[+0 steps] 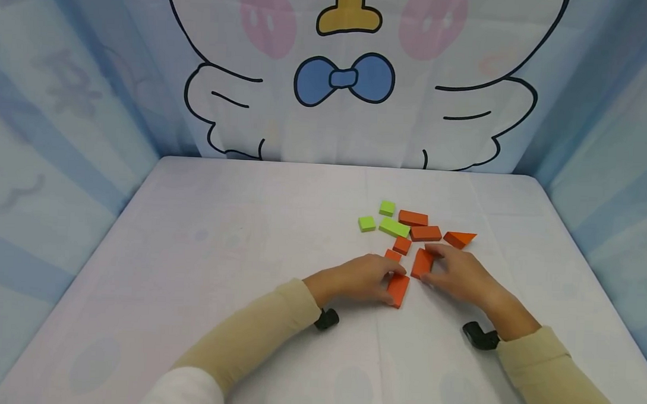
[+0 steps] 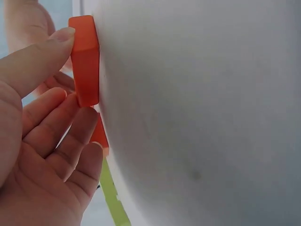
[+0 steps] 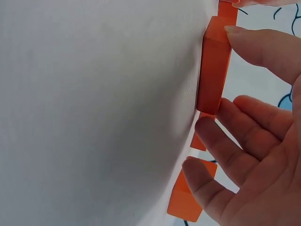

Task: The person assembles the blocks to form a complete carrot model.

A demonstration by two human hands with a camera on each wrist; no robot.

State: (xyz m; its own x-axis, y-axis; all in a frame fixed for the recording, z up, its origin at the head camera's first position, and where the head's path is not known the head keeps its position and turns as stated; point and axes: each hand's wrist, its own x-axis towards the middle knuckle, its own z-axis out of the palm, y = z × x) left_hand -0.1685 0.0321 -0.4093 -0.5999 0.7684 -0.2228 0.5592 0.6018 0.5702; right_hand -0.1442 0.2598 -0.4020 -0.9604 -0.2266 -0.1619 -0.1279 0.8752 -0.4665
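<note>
Left hand [image 1: 366, 279] pinches a smooth orange slanted block [image 1: 398, 289] at lower centre of the white cloth table [image 1: 236, 252]; right hand [image 1: 457, 272] pinches a matching orange block [image 1: 422, 263] just right of it.

The counter [image 1: 247, 253] was covered in a pale white cloth with faint pastel blotches. Behind the counter hung a backdrop [image 1: 349, 78] printed with a cartoon bird: blue bow tie [image 1: 345, 79], yellow beak, pink cheeks. Either side of the counter had blue-and-white striped fabric walls [image 1: 53, 127]. Lighting was soft and even.
</note>
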